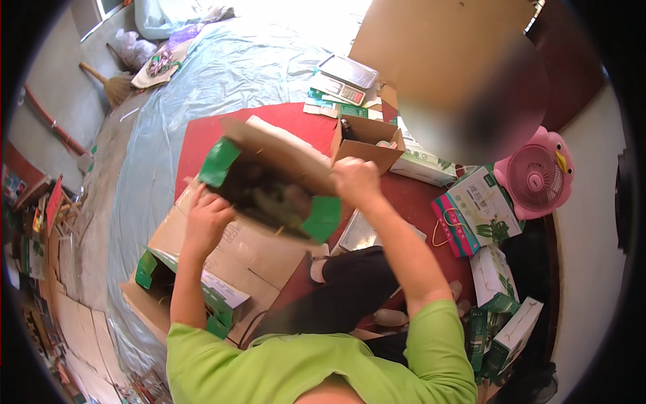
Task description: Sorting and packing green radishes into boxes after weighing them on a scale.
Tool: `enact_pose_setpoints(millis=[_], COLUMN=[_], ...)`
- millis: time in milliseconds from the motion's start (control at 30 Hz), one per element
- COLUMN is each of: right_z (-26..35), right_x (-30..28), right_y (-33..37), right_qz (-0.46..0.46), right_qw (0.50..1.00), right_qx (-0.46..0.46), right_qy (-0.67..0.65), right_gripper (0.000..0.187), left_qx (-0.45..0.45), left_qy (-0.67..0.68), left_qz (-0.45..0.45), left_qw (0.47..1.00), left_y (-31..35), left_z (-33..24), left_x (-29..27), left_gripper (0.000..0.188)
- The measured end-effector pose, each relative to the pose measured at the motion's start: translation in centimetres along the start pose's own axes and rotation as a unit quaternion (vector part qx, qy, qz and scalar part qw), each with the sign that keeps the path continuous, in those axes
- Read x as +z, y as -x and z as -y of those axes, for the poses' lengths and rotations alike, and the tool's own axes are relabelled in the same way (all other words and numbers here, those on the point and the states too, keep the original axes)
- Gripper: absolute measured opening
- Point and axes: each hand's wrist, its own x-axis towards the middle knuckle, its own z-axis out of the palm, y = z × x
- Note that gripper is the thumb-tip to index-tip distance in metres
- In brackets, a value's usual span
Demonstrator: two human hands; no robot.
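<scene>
An open cardboard box (296, 158) is held up in front of me, tilted so that its mouth faces me. Green flaps or tape stand out at two of its corners, and dim, blurred contents lie inside. My left hand (211, 214) grips the near left edge, fingers bent over the cardboard. On the opposite side, my right hand (355, 180) is closed around the right edge. Below the box a flattened cardboard sheet (259, 269) covers part of the red floor mat (205, 145). Beside my left forearm stands another open carton (151, 299) with green flaps.
A digital scale (340, 87) and a small open box (363, 151) stand beyond. To the right are a pink fan (531, 175), a green-and-white carton (481, 202), a colourful bag (454, 225) and more cartons (494, 276). Blue plastic sheeting (222, 74) and a broom (114, 87) lie left.
</scene>
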Motion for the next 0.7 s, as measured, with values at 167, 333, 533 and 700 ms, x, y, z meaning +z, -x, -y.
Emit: enact_pose_setpoints(millis=[167,333,533,700], right_z=[7.2,10.7,-1.1,-12.6], right_x=[7.2,6.4,0.8,-1.5], right_y=[0.9,1.4,3.8,12.5], right_qz=[0.171,0.253,0.139,0.097], right_qw=[0.981,0.917,0.938,0.929], right_qx=[-0.009,0.020,0.072,0.217], right_qy=[-0.095,-0.309,-0.309,-0.285], right_gripper=[0.019,0.024,0.020,0.021], left_qx=[-0.042,-0.308,-0.301,-0.116], left_qy=[-0.072,-0.086,-0.115,0.012], left_qz=[0.046,0.202,0.175,0.097], left_qw=[0.995,0.926,0.930,0.988], left_y=[5.5,16.1,11.7,2.2], left_z=[2.7,7.2,4.7,-2.4], left_x=[-0.3,-0.3,0.6,2.8], left_gripper=[0.013,0.007,0.022,0.023])
